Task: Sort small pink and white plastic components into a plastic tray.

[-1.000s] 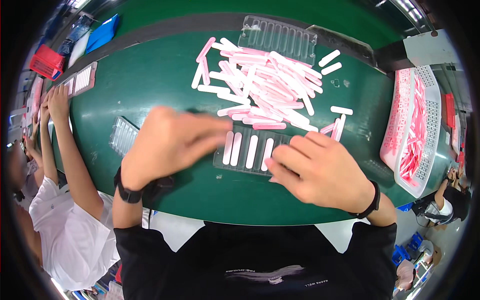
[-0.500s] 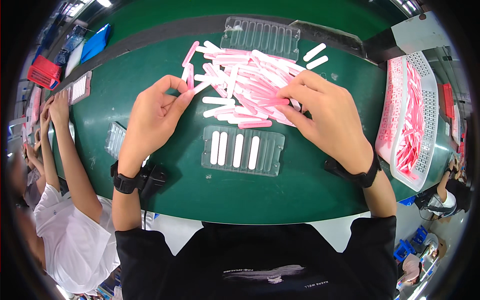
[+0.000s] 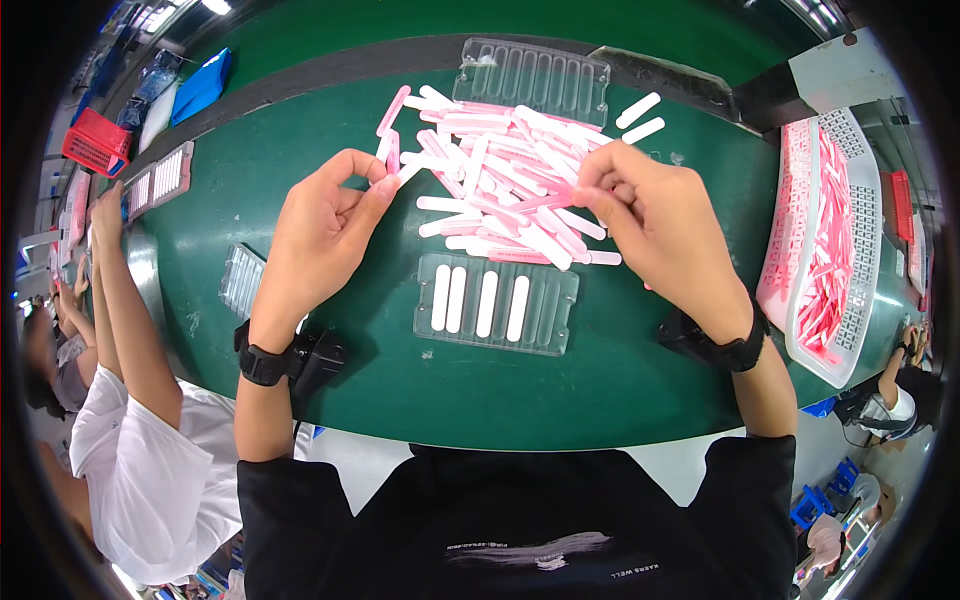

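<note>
A heap of flat, round-ended pink and white sticks [image 3: 490,165] lies on the green table. At its left edge my left hand [image 3: 340,210] pinches a white stick [image 3: 409,172] between thumb and forefinger. My right hand [image 3: 655,215] is at the heap's right side, thumb and forefinger closed on the end of a pink stick [image 3: 545,201]. In front of the heap lies a clear grooved tray [image 3: 545,312] with several white sticks [image 3: 487,305] in its slots; other slots are bare. Wrist straps with black devices sit on both my wrists.
Behind the heap lies another clear grooved tray [image 3: 535,80]; a smaller one [image 3: 242,275] is by my left forearm. At right stands a white basket [image 3: 800,330] full of pink sticks. A co-worker's hands [image 3: 108,215] are at the left near a filled tray [image 3: 160,183].
The sticks near my right hand have shifted and spread toward the front tray and to the right. My left hand keeps its pinch. The whole view has moved slightly.
</note>
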Available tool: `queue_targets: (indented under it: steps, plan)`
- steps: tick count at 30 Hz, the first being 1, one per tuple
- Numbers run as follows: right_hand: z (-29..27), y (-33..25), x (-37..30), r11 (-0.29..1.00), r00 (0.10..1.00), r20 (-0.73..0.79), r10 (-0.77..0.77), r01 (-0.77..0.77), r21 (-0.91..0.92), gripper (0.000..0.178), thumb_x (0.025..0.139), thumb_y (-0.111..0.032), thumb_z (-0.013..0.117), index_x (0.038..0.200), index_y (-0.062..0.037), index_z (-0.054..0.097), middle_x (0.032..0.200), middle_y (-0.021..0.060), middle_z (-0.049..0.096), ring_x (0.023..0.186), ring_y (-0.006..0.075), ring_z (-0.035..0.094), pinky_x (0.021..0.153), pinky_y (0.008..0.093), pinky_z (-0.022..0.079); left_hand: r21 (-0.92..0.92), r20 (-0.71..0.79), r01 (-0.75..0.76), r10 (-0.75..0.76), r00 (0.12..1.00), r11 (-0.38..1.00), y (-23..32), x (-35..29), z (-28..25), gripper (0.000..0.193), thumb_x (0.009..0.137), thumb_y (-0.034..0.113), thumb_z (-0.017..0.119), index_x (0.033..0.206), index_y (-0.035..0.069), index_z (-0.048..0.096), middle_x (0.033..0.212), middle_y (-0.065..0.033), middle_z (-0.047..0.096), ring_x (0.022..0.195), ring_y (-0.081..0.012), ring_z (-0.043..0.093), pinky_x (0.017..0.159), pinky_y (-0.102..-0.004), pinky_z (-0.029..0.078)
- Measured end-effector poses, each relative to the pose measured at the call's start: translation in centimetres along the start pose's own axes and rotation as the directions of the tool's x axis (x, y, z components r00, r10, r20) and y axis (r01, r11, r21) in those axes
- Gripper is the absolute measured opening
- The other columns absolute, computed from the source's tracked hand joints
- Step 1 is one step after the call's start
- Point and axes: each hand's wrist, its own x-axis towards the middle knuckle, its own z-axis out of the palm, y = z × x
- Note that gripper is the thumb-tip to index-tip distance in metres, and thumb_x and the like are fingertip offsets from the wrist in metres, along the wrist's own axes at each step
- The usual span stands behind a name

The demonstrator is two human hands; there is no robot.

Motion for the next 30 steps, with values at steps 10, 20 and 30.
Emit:
queue_targets:
  steps: [10,20,30]
  plan:
    - [0.0,-0.1,-0.2,0.928,0.988,0.09,0.124,-0.147,0.343,0.009,0.103,-0.005,0.065,0.108,0.0016,0.068,0.084,0.0056,0.078,0.067,0.0078,0.062,0.063,0.025,0.049,-0.012,0.012,-0.003,0.003,1.0,1.0,-0.4,0.1,-0.1,0.02,0.111,0.022,0.062,0.102,0.004,0.061,0.062,0.0123,0.043,0.058,0.0028,0.027,0.052,-0.0252,0.016]
    - [0.6,0.4,-0.4,0.922,0.995,0.083,0.058,-0.086,0.378,0.007,0.104,-0.004,0.061,0.108,0.0007,0.064,0.088,0.0094,0.079,0.067,0.0108,0.063,0.064,0.027,0.05,0.026,-0.023,-0.166,0.166,0.986,0.986,-0.7,0.2,-0.3,0.02,0.11,0.021,0.064,0.102,0.002,0.064,0.07,0.0021,0.056,0.059,-0.0054,0.041,0.052,-0.0265,0.029]
    - [0.8,-0.9,-1.0,0.988,0.996,-0.003,-0.092,0.092,0.127,0.009,0.098,-0.009,0.071,0.1,-0.0017,0.067,0.076,0.0079,0.072,0.061,0.0191,0.063,0.059,0.0331,0.048,-0.248,0.077,-0.099,0.122,0.99,0.964,-0.4,0.0,-0.3,0.013,0.107,0.007,0.064,0.113,-0.003,0.07,0.093,-0.0013,0.071,0.079,-0.0027,0.06,0.066,-0.0197,0.046]
